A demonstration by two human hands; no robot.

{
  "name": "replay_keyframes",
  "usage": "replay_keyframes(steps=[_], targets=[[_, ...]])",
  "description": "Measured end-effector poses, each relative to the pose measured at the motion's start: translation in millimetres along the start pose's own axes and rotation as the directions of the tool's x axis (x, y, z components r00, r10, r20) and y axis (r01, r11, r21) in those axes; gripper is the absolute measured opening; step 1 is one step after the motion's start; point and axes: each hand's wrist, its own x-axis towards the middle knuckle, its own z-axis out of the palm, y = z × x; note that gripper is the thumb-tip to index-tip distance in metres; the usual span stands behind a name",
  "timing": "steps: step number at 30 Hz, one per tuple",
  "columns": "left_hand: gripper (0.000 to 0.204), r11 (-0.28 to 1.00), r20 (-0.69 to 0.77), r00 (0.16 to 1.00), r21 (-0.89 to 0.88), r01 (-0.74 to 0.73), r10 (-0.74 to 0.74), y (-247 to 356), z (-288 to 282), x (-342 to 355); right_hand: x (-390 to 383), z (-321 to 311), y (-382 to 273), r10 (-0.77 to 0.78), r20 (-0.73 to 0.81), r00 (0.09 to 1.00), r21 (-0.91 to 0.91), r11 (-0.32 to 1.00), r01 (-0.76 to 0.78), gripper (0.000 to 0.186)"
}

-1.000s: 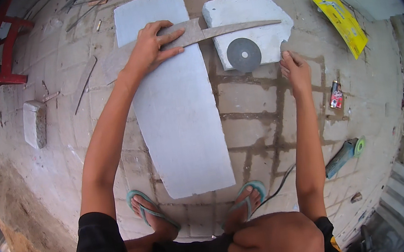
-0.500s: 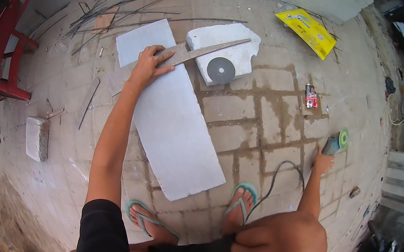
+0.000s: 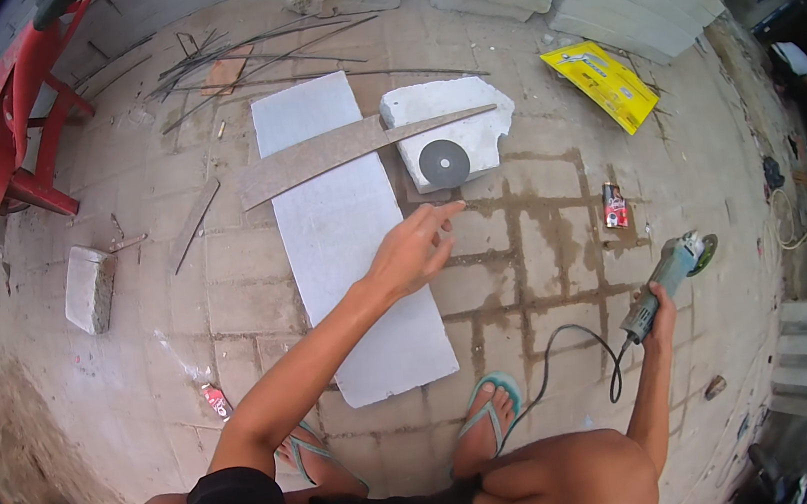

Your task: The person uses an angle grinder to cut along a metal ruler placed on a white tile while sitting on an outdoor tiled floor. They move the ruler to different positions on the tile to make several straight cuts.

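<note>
My right hand grips the grey-green body of an angle grinder in the air at the right, its disc end pointing away from me; a black cord hangs from its rear. My left hand hovers over the right edge of a long white slab, fingers stretched and holding nothing. Across the slab's far part lies a wide grey-brown strip. A narrower tapering strip runs from it onto a broken white block. On that block's near edge rests a dark round cutting disc.
Thin metal rods lie at the far left near a red chair. A yellow packet and a red-black can lie right. Stacked white blocks stand far right, a small block left.
My left hand has left the wide strip and moved nearer and to the right. My right hand has raised the grinder, whose body and cord now show more fully.
</note>
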Motion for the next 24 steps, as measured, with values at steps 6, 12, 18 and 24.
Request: replay_keyframes(steps=[6, 12, 18, 24], targets=[[0.101, 0.966, -0.022, 0.968, -0.065, -0.25, 0.249, 104.7, 80.1, 12.7, -88.1, 187.9, -129.9, 0.086, 0.478, 0.874, -0.125, 0.992, -0.03, 0.041], [0.117, 0.976, -0.208, 0.967, 0.189, -0.109, 0.148, 91.7, 25.6, 13.3, -133.6, 342.9, -142.3, 0.079, 0.634, 0.769, -0.256, 0.96, 0.112, 0.037], [0.12, 0.956, -0.262, 0.957, 0.29, -0.043, 0.123, 18.2, -15.1, -27.1, -151.5, 426.7, -89.9, 0.03, 0.708, 0.706, -0.298, 0.919, 0.259, 0.035], [0.117, 0.952, -0.232, 0.973, 0.292, 0.09, -0.021, -62.1, -80.3, -70.9, -137.1, 461.5, -21.8, -0.034, 0.695, 0.718, -0.353, 0.854, 0.382, 0.048]])
